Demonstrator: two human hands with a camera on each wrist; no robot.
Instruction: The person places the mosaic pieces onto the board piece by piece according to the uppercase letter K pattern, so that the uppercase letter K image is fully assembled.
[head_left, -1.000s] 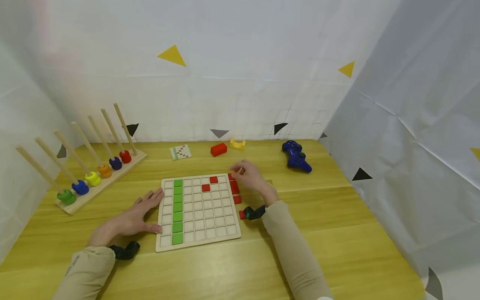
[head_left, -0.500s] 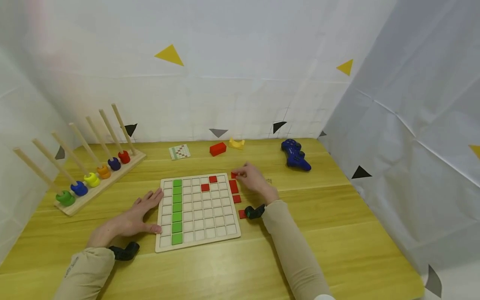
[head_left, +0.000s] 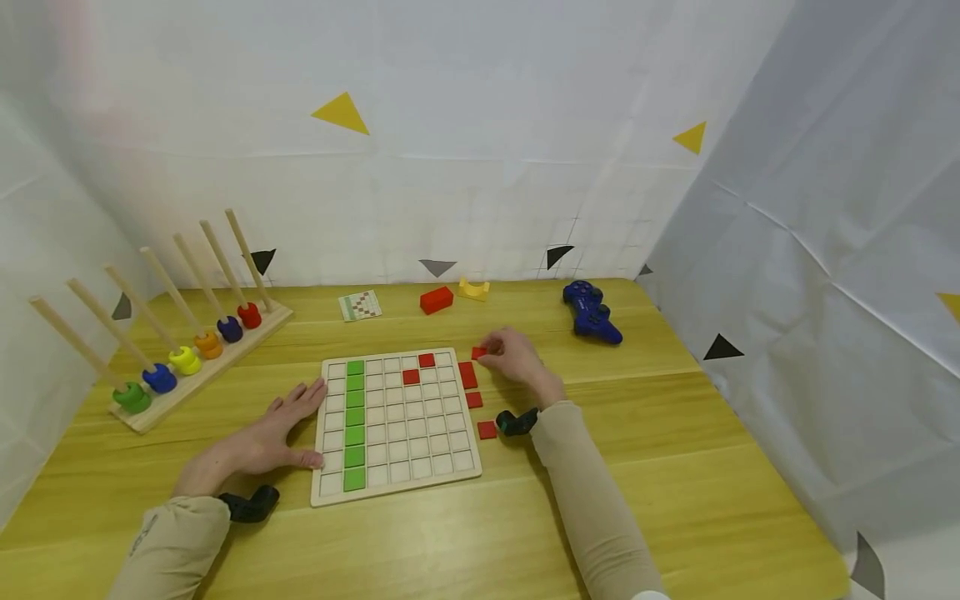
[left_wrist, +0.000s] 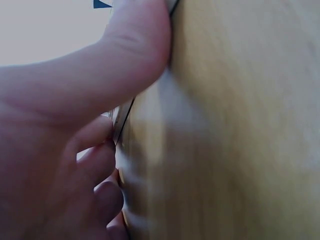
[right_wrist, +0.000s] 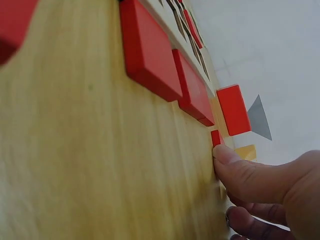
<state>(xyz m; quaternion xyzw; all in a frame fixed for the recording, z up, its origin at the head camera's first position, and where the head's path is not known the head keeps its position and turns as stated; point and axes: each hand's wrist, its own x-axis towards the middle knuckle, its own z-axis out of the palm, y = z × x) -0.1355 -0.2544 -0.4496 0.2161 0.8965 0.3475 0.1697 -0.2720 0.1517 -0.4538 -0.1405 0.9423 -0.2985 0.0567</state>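
Note:
A pale wooden grid board (head_left: pixel 412 429) lies on the table, with a column of green tiles (head_left: pixel 355 435) and two red tiles (head_left: pixel 411 377) in its cells. My left hand (head_left: pixel 262 437) rests along the board's left edge, fingers spread, thumb on the rim. In the left wrist view its thumb (left_wrist: pixel 115 60) hides most of the board. Just off the far right corner, my right hand (head_left: pixel 517 360) pinches a small red tile (right_wrist: pixel 215 136) between thumb and fingers, close over the table. Other loose red tiles (head_left: pixel 468 375) lie along the board's right side.
A wooden peg rack (head_left: pixel 198 368) with coloured rings stands at the left. Behind the board are a small pattern card (head_left: pixel 361 306), a red block (head_left: pixel 437 300) and a yellow curved piece (head_left: pixel 474 289). A blue game controller (head_left: pixel 592 312) lies at the back right.
My right hand has moved a little to the right, drawing the red tile away from the board's corner. The left hand has stayed in place.

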